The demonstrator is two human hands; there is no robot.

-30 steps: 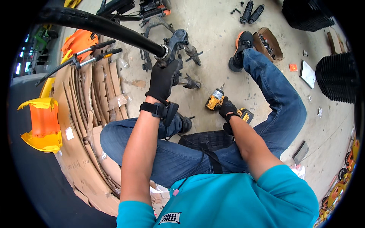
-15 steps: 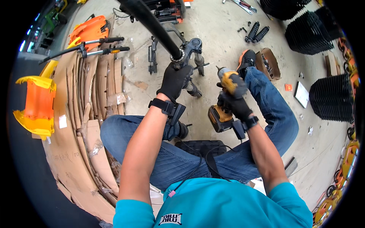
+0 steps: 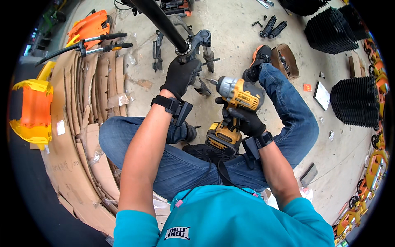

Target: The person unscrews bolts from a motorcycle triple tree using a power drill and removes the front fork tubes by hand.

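Black-gloved, my left hand point(image 3: 180, 76) is closed around the steering head of a black fork assembly point(image 3: 202, 38), just below a bearing ring. A long black tube point(image 3: 160, 22) rises from that ring toward the upper left. My right hand point(image 3: 245, 120), also gloved, grips the handle of a yellow and black cordless impact driver point(image 3: 240, 94). Its bit points left toward the fork legs, with a gap between bit tip and fork. The driver's battery base hangs over my lap.
Flattened cardboard point(image 3: 68, 123) is stacked at left, with orange-yellow plastic covers point(image 3: 35, 109) and handlebars point(image 3: 94, 44) on it. Two black shock absorbers point(image 3: 273, 27), an open box of small parts point(image 3: 288, 61) and stacked black bins point(image 3: 356, 102) stand to the right.
My right hand has brought the impact driver leftward and turned it so its bit points at the fork. The left hand keeps its hold; the whole view has shifted slightly.
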